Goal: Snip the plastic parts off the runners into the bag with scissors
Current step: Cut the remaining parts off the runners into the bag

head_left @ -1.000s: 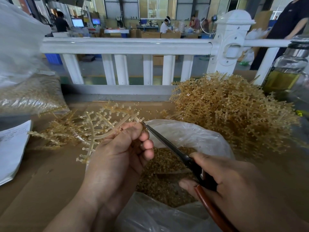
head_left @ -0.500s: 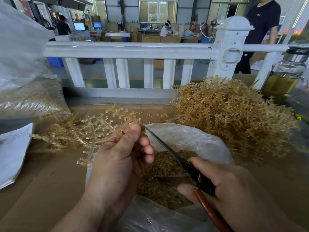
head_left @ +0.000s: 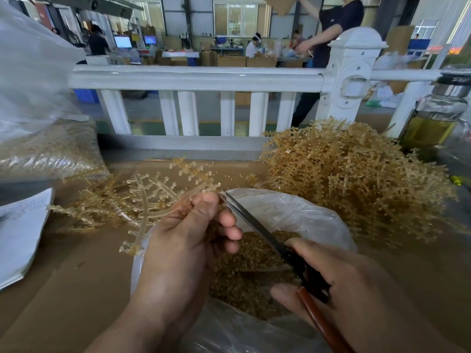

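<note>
My left hand [head_left: 183, 240] grips a pale amber runner [head_left: 153, 192] with small parts on its branches, held over the open clear plastic bag [head_left: 305, 217]. My right hand [head_left: 356, 289] holds black scissors [head_left: 257, 230] with a brown handle; the blade tips touch the runner's branch just beyond my left thumb. Cut amber parts [head_left: 249, 271] fill the bottom of the bag. A big heap of uncut runners [head_left: 356, 184] lies to the right.
Loose runners [head_left: 89, 207] lie on the cardboard-covered table to the left, beside white papers [head_left: 23, 233] and a filled plastic bag [head_left: 46, 149]. A white railing [head_left: 193, 80] borders the table's far edge. A glass jar [head_left: 438, 118] stands far right. A person stands behind the railing.
The view has tilted slightly up. The scissor blades stay at the runner's tip by my left thumb. The person behind the railing has stepped left.
</note>
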